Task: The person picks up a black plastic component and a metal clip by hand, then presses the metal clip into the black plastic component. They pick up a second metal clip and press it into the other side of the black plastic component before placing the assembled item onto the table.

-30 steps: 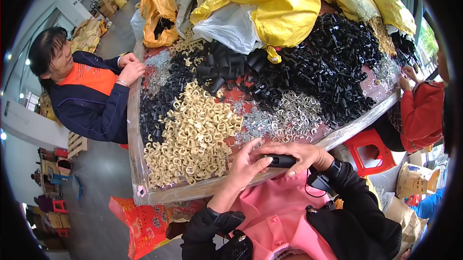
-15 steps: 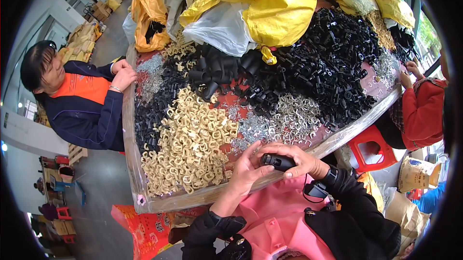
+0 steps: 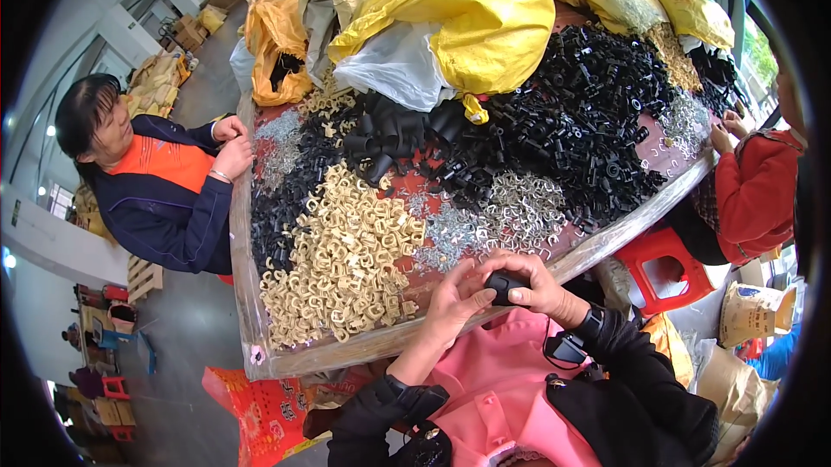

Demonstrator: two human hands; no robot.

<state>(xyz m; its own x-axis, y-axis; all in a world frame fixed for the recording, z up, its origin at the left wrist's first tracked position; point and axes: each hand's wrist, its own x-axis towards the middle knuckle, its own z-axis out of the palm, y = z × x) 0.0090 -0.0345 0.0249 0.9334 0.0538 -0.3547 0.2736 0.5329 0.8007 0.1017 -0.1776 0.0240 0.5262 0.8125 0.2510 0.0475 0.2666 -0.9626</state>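
Note:
At the table's near edge, both of my hands grip one black plastic fitting point(image 3: 505, 287), short and rounded. My left hand point(image 3: 452, 301) has its thumb against the fitting's left side. Fingers of my right hand point(image 3: 544, 290) wrap its right side and top, hiding part of it. Just beyond my fingers lie curved silver metal clips point(image 3: 524, 207) and a heap of small grey screws or pins point(image 3: 448, 235). A big pile of beige plastic clips point(image 3: 342, 259) spreads to the left of my hands.
A wooden rim point(image 3: 346, 356) edges the red table. Black plastic parts point(image 3: 571, 112) heap up behind, below a yellow sack point(image 3: 467, 8). One co-worker point(image 3: 164, 173) sits at the left, another in a red sleeve point(image 3: 753, 199) at the right, near a red stool point(image 3: 662, 268).
The black fitting has turned in my hands, from lying lengthwise to showing more end-on. My fingers have shifted around it. The whole view has moved slightly.

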